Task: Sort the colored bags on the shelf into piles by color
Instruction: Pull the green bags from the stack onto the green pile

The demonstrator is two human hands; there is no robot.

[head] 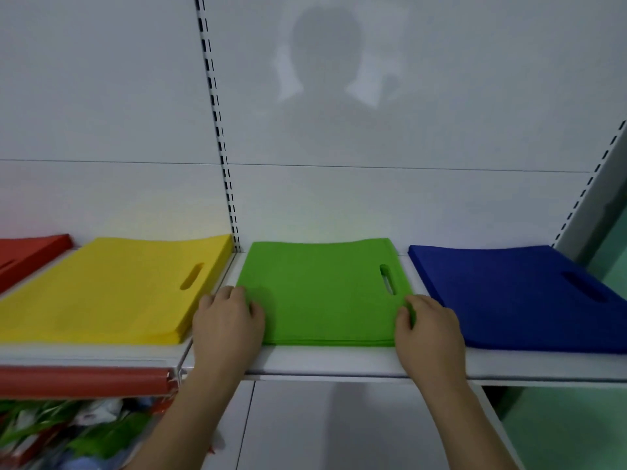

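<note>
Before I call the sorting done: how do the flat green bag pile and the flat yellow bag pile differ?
The flat green bag pile has a hand at each side edge; the flat yellow bag pile is untouched. Green lies right of the slotted upright, yellow left. Both are single-colour stacks with a handle slot toward the right.
</note>
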